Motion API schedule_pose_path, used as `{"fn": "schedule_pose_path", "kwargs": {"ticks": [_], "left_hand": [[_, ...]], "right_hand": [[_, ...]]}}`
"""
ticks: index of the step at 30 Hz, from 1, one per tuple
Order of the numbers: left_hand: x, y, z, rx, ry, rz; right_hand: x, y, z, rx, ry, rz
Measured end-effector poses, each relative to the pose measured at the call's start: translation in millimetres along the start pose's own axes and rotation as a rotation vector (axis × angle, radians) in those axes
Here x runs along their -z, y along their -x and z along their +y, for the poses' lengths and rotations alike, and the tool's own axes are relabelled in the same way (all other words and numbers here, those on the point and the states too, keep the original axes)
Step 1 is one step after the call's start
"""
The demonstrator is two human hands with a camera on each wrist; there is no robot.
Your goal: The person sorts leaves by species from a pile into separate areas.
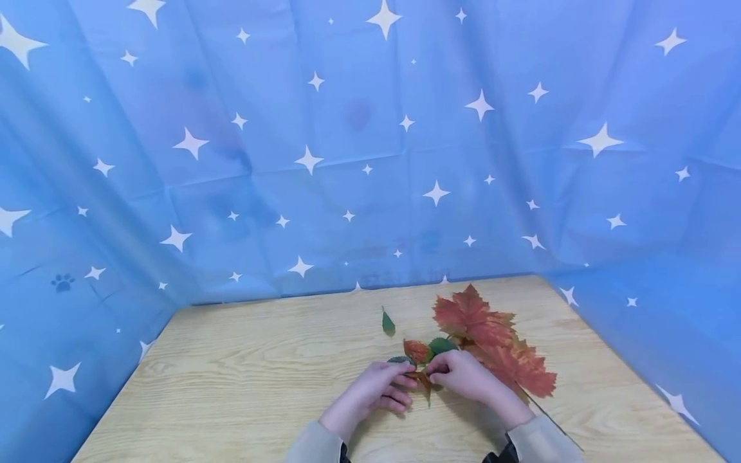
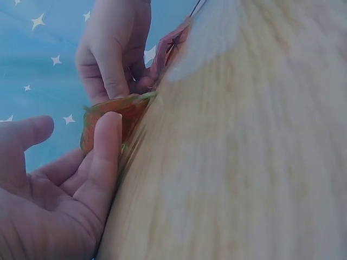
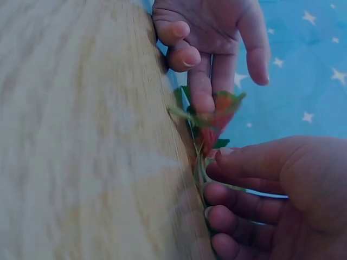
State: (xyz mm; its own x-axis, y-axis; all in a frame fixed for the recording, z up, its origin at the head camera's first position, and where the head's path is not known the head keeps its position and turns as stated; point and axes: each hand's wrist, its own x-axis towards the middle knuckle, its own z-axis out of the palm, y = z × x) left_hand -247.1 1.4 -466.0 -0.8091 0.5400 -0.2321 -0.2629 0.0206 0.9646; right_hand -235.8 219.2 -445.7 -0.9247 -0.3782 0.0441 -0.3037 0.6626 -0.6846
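1. Small leaf sprig, orange-red and green, lies low over the table, between the two hands and just past their fingertips.
2. Right hand: thumb and forefinger pinched together on the sprig's stems; remaining fingers loosely bent beneath, per right wrist view.
3. Left hand: fingers relaxed, mostly straight, thumb held apart; fingertips meet the sprig's orange leaf without closing round it.
4. Large red leaves spread just beyond the right hand and to its right; a dark stem runs toward the near edge.
5. Single green leaf lies apart, farther out than both hands.
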Motion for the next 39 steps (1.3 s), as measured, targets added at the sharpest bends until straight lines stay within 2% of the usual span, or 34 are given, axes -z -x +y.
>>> {"fn": "schedule_pose_path", "kwargs": {"ticks": [5,15,24,30,34,39], "left_hand": [[-0.3,0.2,-2.4,0.004,0.007,0.01],[-1.3,2.3,-4.6,-0.013,0.022,0.108],[-3.8,0.5,-5.4,-0.061,0.023,0.108],[7.2,2.1,-8.4,-0.081,-0.033,0.129],[13.8,1.5,-6.2,-0.084,-0.069,0.12],[14.0,-0.9,-3.6,-0.083,-0.096,0.101]], "right_hand": [[-1,1,1,0.005,0.012,0.011],[-11,-5,6,-0.007,0.057,0.094],[-15,-11,3,-0.117,0.093,0.156],[-21,-15,1,-0.156,0.117,0.139],[-23,-16,1,-0.194,0.142,0.142],[-20,-15,0,-0.21,0.136,0.111]]}}
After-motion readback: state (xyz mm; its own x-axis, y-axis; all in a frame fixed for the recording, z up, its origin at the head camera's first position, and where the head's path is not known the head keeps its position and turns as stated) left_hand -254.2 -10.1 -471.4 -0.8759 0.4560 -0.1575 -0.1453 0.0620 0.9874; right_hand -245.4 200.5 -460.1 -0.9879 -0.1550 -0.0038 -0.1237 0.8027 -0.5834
